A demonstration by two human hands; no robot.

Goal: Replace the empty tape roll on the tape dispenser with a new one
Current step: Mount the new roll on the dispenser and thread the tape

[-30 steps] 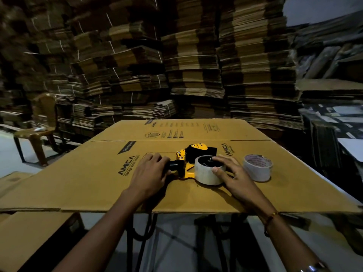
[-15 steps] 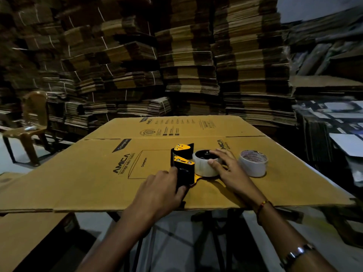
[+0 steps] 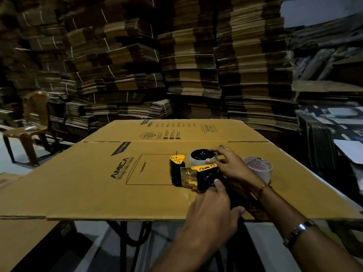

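Observation:
A yellow and black tape dispenser (image 3: 193, 172) lies on a flattened cardboard sheet (image 3: 98, 173). My left hand (image 3: 213, 209) grips its black handle from the near side. A white roll (image 3: 198, 159) sits on the dispenser's hub at the far end. My right hand (image 3: 229, 165) rests over that roll and the dispenser's yellow edge, fingers curled on the roll's rim. A second white tape roll (image 3: 260, 169) stands on the cardboard just right of my right hand, partly hidden by the wrist.
Tall stacks of flattened cartons (image 3: 186, 65) wall the back and right. A brown plastic chair (image 3: 29, 122) stands at the far left. The cardboard's near edge overhangs a dark table frame (image 3: 127, 242); more cardboard (image 3: 19, 242) lies lower left.
The dispenser has been turned and drawn toward me and to the right. My left hand shifted right along with the handle; my right hand stayed on the mounted roll.

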